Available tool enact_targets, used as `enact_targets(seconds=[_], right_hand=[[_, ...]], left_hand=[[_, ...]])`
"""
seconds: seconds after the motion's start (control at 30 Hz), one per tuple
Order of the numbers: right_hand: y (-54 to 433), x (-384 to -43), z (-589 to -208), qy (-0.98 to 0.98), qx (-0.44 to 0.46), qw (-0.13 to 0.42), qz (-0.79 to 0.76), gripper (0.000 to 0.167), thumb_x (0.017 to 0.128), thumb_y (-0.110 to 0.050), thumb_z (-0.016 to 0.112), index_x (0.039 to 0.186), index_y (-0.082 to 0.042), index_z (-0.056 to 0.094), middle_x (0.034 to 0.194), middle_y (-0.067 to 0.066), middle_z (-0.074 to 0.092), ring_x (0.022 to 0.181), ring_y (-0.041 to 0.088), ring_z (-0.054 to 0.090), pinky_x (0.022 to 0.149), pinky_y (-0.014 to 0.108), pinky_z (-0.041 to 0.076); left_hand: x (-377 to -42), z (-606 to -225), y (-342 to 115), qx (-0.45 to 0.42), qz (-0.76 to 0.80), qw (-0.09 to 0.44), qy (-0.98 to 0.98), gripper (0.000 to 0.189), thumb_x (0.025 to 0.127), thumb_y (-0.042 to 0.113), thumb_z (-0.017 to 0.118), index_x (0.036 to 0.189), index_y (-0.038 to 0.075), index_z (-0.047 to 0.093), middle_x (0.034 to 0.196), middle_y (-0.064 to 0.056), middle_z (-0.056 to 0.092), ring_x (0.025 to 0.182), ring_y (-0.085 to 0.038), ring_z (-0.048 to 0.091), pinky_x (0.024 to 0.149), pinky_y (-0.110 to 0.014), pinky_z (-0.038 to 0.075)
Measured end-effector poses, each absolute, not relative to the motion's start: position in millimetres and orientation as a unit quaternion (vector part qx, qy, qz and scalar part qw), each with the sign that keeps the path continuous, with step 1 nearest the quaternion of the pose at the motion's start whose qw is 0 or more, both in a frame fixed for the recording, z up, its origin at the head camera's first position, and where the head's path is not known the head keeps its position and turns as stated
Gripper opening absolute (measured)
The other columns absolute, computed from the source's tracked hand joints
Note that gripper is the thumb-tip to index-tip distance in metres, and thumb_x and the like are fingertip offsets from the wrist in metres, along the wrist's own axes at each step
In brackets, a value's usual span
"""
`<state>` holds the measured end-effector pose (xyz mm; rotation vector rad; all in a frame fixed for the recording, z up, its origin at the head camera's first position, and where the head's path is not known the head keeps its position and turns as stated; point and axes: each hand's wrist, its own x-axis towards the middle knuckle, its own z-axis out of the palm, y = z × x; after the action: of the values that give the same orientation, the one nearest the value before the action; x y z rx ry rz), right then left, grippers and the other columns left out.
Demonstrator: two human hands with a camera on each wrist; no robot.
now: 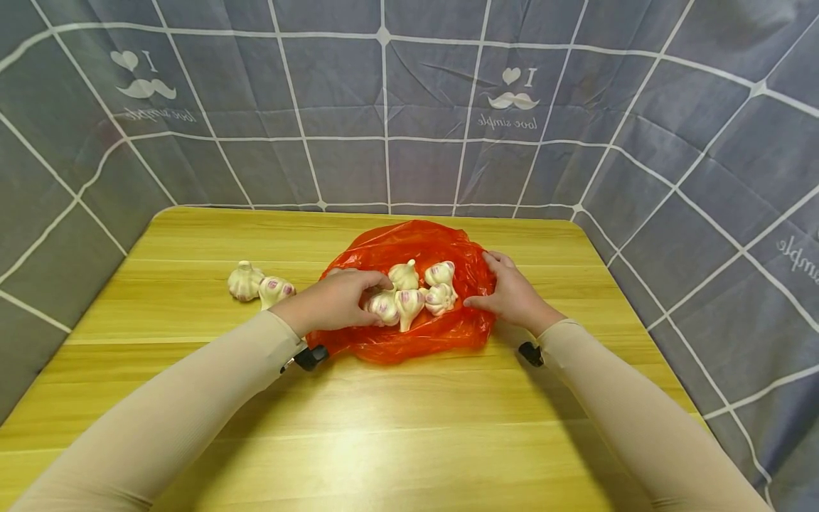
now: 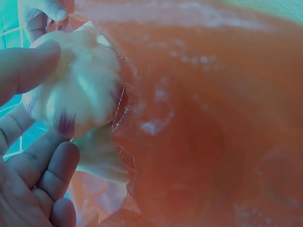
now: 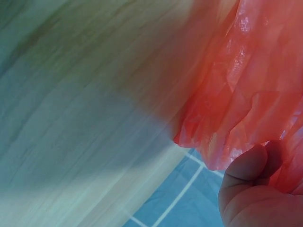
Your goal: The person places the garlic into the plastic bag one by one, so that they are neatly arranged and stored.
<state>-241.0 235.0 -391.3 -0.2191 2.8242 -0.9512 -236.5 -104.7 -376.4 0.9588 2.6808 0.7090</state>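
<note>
A thin red plastic bag lies spread on the table with its mouth facing up. Several garlic bulbs, whitish with purple marks, sit together inside it. My left hand reaches over the bag's left side and holds a garlic bulb, thumb on one side and fingers on the other. The bag hides part of a second bulb beneath that one. At the bag's right edge, my right hand grips the crumpled plastic between thumb and fingers.
Two more garlic bulbs lie on the wooden table left of the bag, one partly behind my left wrist. A grey curtain with white grid lines surrounds the table at the back and sides.
</note>
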Motion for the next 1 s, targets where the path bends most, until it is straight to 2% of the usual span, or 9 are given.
enact_targets(seconds=[0.2, 0.27, 0.6, 0.83, 1.0], right_hand=[[237, -244, -392, 0.942, -0.079, 0.075, -0.317, 0.109, 0.085, -0.024, 0.09, 0.166, 0.001, 0.022, 0.171, 0.021, 0.023, 0.151, 0.045, 0.038, 0.125, 0.057, 0.035], [237, -245, -392, 0.942, -0.08, 0.077, -0.316, 0.109, 0.085, -0.025, 0.09, 0.166, 0.002, 0.022, 0.171, 0.021, 0.022, 0.151, 0.045, 0.038, 0.125, 0.056, 0.036], [240, -244, -390, 0.942, -0.083, 0.077, -0.317, 0.107, 0.086, -0.023, 0.089, 0.166, 0.003, 0.022, 0.171, 0.023, 0.021, 0.152, 0.047, 0.036, 0.127, 0.058, 0.032], [243, -243, -388, 0.941, -0.082, 0.077, -0.319, 0.107, 0.086, -0.023, 0.088, 0.166, 0.002, 0.022, 0.172, 0.023, 0.02, 0.153, 0.047, 0.034, 0.127, 0.058, 0.031], [245, -243, -388, 0.942, -0.081, 0.076, -0.317, 0.107, 0.087, -0.023, 0.088, 0.166, 0.003, 0.022, 0.172, 0.023, 0.02, 0.154, 0.047, 0.033, 0.127, 0.058, 0.031]], left_hand=[[-238, -377, -107, 0.304, 0.28, 0.123, 0.902, 0.057, 0.089, 0.028, 0.084, 0.141, 0.017, 0.062, 0.134, -0.002, 0.069, 0.115, -0.024, 0.064, 0.105, -0.045, 0.053], [-238, -376, -110, 0.298, 0.295, 0.12, 0.9, 0.057, 0.09, 0.027, 0.084, 0.141, 0.016, 0.062, 0.134, -0.003, 0.068, 0.116, -0.026, 0.062, 0.104, -0.045, 0.053], [-241, -360, -142, 0.272, 0.342, 0.065, 0.897, 0.058, 0.093, 0.023, 0.08, 0.145, 0.009, 0.059, 0.148, -0.01, 0.062, 0.142, -0.035, 0.053, 0.122, -0.058, 0.04], [-247, -357, -190, 0.191, 0.324, 0.037, 0.926, 0.063, 0.095, 0.031, 0.078, 0.151, 0.017, 0.054, 0.158, -0.015, 0.052, 0.146, -0.043, 0.045, 0.12, -0.07, 0.034], [-251, -361, -225, 0.149, 0.314, 0.031, 0.937, 0.069, 0.096, 0.037, 0.077, 0.155, 0.015, 0.048, 0.162, -0.021, 0.045, 0.146, -0.047, 0.042, 0.117, -0.07, 0.034]])
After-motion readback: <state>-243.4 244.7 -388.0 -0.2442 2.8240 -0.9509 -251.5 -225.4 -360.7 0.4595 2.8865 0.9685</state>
